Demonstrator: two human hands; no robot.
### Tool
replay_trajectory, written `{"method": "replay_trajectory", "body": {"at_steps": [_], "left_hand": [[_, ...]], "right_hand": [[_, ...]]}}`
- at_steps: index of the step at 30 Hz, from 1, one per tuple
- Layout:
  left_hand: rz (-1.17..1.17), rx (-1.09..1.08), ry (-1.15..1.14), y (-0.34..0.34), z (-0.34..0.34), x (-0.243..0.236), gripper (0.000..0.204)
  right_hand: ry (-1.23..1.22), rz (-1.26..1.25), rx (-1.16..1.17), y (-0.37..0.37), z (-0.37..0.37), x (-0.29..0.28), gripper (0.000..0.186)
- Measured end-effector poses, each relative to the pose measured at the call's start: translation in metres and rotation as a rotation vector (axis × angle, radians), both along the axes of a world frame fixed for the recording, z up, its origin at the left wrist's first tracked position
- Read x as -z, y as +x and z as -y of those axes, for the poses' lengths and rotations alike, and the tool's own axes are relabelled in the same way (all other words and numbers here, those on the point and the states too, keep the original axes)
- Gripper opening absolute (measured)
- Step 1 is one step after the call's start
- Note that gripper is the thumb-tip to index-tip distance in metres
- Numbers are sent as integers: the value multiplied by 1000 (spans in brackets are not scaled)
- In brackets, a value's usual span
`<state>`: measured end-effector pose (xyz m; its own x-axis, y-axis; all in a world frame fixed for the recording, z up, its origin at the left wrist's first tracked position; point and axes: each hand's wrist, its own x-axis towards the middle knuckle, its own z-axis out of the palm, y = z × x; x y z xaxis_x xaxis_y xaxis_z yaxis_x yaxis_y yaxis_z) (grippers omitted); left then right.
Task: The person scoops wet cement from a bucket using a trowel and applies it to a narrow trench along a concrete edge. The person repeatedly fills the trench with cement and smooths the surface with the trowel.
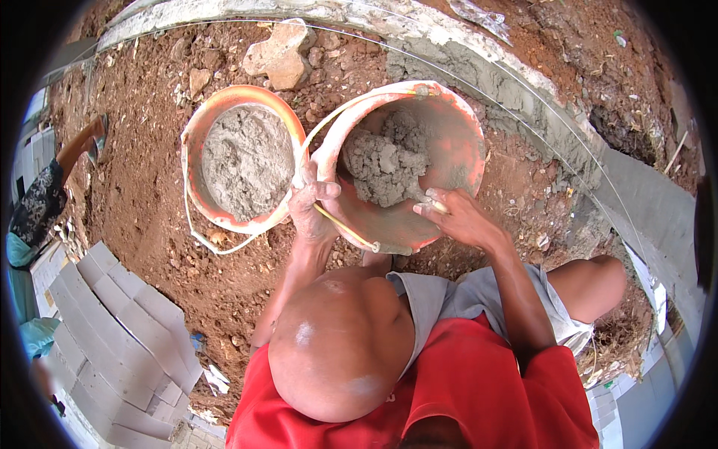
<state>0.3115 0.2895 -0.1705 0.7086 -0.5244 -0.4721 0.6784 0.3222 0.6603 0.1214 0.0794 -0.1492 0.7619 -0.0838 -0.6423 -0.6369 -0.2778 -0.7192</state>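
Note:
A mortar-stained orange bucket [456,172] stands before me, tilted toward me or upright, I cannot tell, with grey wet mortar [385,157] inside. My left hand [314,198] is closed on its left rim, beside the pale yellow bail. My right hand [449,213] is closed around a short pale handle [425,203] at the right front of the mortar; the rest of that tool is hidden. Just left of my left hand sits a second, smaller orange bucket [196,138], filled with grey mortar [243,161], its white bail hanging down at the front.
Reddish rubble soil [142,187] surrounds the buckets, with a broken stone [277,52] behind them. A curved mortar edging [538,82] with taut strings runs behind and right. Stacked grey pavers [120,337] lie at lower left. Another person's leg [75,153] shows at far left.

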Motion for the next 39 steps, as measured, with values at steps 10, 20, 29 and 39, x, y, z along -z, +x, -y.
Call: {"method": "replay_trajectory", "body": {"at_steps": [10,20,29,39], "left_hand": [[-264,-109,14,-8,-32,-29,73],[-215,-151,126,-23,-51,-23,58],[-261,-160,150,-29,-76,7,65],[-116,-82,121,-33,-63,-6,76]], "right_hand": [[-118,194,-37,25,44,-55,43],[114,-177,-121,208,126,1,38],[160,-307,202,117,140,39,36],[-606,-49,75,126,107,66,49]]}}
